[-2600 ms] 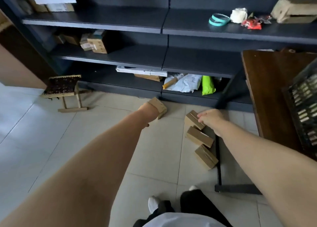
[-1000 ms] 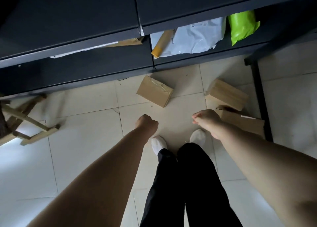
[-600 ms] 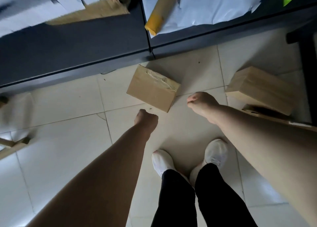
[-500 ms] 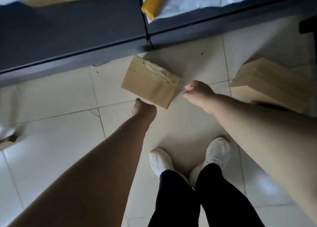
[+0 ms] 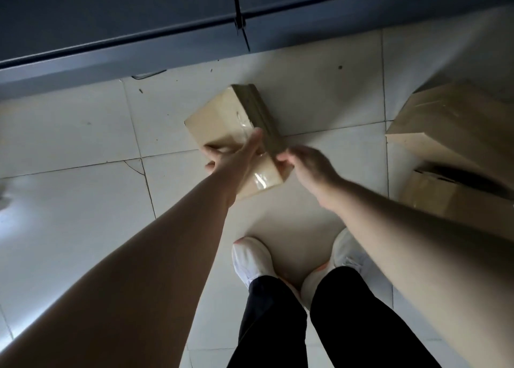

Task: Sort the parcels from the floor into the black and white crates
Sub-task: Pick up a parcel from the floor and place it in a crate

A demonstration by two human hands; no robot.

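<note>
A taped brown cardboard parcel (image 5: 222, 117) sits tilted on the tiled floor in front of my feet. My left hand (image 5: 230, 156) lies across its near left side, fingers wrapped round the edge. My right hand (image 5: 303, 163) holds the near right corner with its fingertips. Two more cardboard parcels lie at the right: one upper (image 5: 450, 125) and one lower (image 5: 450, 198), partly behind my right forearm. Neither crate is in view.
The dark base of a shelving unit (image 5: 139, 33) runs along the top, just beyond the parcel. My white shoes (image 5: 250, 259) and black trousers stand directly below my hands. Pale floor tiles (image 5: 69, 145) stretch to the left.
I have bent lower and closer. Both hands, which hung closed just short of the parcel, have reached it and taken hold, and the parcel has tipped up from lying flat.
</note>
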